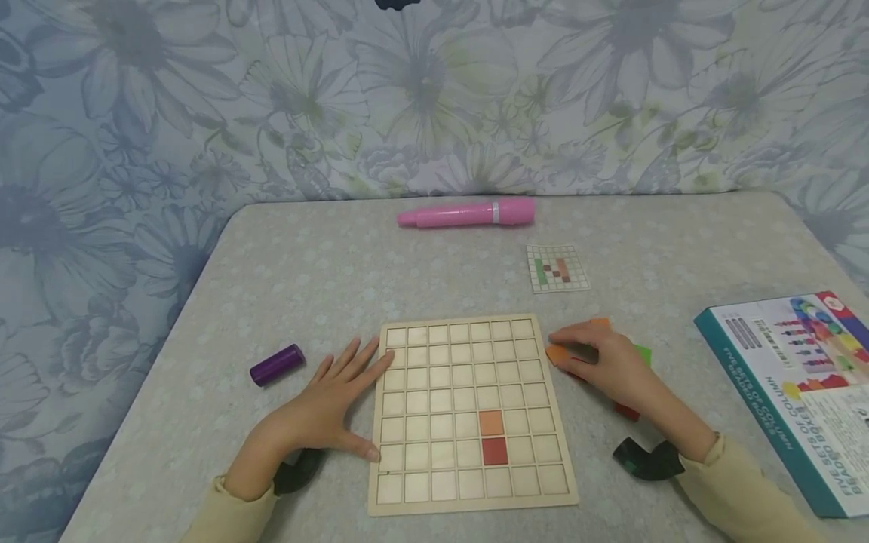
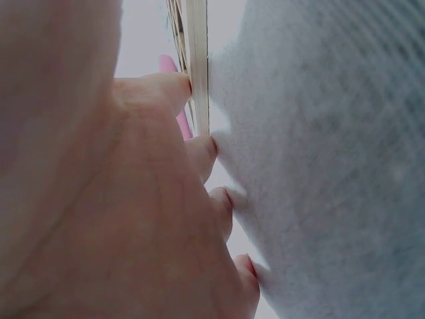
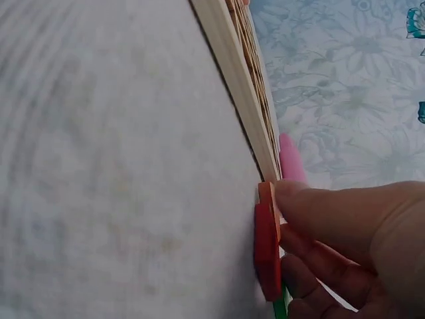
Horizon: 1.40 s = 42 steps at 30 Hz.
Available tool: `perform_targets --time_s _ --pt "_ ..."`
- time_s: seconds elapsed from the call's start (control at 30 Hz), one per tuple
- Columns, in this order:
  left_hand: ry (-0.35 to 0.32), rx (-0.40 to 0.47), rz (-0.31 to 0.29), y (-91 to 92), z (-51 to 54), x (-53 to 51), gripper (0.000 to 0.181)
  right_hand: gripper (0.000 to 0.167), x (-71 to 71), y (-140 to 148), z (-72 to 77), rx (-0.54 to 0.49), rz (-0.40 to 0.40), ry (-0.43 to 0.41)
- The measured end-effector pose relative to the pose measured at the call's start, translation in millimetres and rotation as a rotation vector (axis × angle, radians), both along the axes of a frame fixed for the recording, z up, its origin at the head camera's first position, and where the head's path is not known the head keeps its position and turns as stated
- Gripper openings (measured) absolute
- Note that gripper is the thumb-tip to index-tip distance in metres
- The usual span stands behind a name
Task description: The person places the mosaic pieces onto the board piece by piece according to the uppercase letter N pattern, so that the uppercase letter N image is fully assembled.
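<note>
A wooden grid board (image 1: 443,455) lies flat, with an orange square (image 1: 490,423) directly above a red square (image 1: 495,451) in its cells. The left hand (image 1: 319,411) is spread at the board's left edge, thumb and index finger touching the frame. Right of the board, the right hand (image 1: 614,366) pinches an orange piece (image 1: 557,355) between thumb and fingers. Under and around that hand are more orange, green (image 1: 643,354) and red pieces (image 1: 627,412), partly hidden. In the right wrist view a red piece (image 3: 267,252) stands close to the fingertips.
A small pattern card (image 1: 558,268) and a pink marker-shaped object (image 1: 467,214) lie behind the board. A purple cylinder (image 1: 277,365) is at the left, beyond the left hand. A flat product box (image 1: 794,392) occupies the right side of the table.
</note>
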State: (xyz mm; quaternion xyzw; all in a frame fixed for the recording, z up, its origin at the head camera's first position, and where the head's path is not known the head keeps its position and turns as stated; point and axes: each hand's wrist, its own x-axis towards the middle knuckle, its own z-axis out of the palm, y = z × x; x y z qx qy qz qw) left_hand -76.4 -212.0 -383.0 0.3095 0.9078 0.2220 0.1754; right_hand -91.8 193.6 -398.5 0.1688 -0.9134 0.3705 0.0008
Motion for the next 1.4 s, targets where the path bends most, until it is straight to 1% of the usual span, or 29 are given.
perform_targets --time_s 0.13,0.33,0.4,0.57,0.73,0.87,1.03,1.1,1.2,1.27,1.3,1.4 --pt "-0.001 -0.002 0.000 0.6 0.4 0.2 0.120 0.033 0.4 -0.4 -1.0 0.032 0.026 0.022" --pt "-0.006 0.000 0.004 0.3 0.3 0.5 0.120 0.029 2.0 -2.0 0.7 0.073 0.022 0.021" --pt "-0.009 0.002 0.002 0.0 -0.4 0.4 0.120 0.028 2.2 -2.4 0.2 0.080 0.024 0.032" --pt "-0.013 0.007 -0.006 -0.4 0.0 -1.1 0.119 0.025 3.0 -3.0 0.1 0.074 0.025 0.066" --pt "-0.011 0.002 -0.009 -1.0 -1.8 -1.4 0.119 0.026 5.2 -4.1 -1.0 0.049 -0.010 0.056" --pt "-0.015 0.004 -0.008 -2.2 -3.7 -1.1 0.119 0.022 4.8 -3.8 -1.3 0.001 -0.054 0.022" --pt "-0.014 0.003 -0.008 -1.3 -3.6 -1.0 0.119 0.008 2.8 0.4 2.0 -0.085 -0.102 -0.023" --pt "-0.009 -0.005 -0.009 -0.9 -3.7 -1.4 0.119 0.007 3.1 1.2 6.7 -0.139 -0.123 -0.070" --pt "-0.007 -0.013 -0.009 -0.9 -4.1 -2.0 0.119 0.015 3.6 -4.5 16.6 -0.255 -0.138 -0.166" --pt "-0.009 -0.009 -0.007 -1.4 -4.1 -1.8 0.119 0.016 3.8 -14.2 21.9 -0.315 -0.123 -0.216" --pt "-0.011 -0.007 -0.006 -1.5 -4.1 -1.8 0.119 0.015 4.1 -20.2 23.2 -0.338 -0.102 -0.235" --pt "-0.012 -0.002 -0.006 -1.7 -4.3 -1.6 0.120 0.011 5.4 -39.8 22.3 -0.357 -0.025 -0.277"
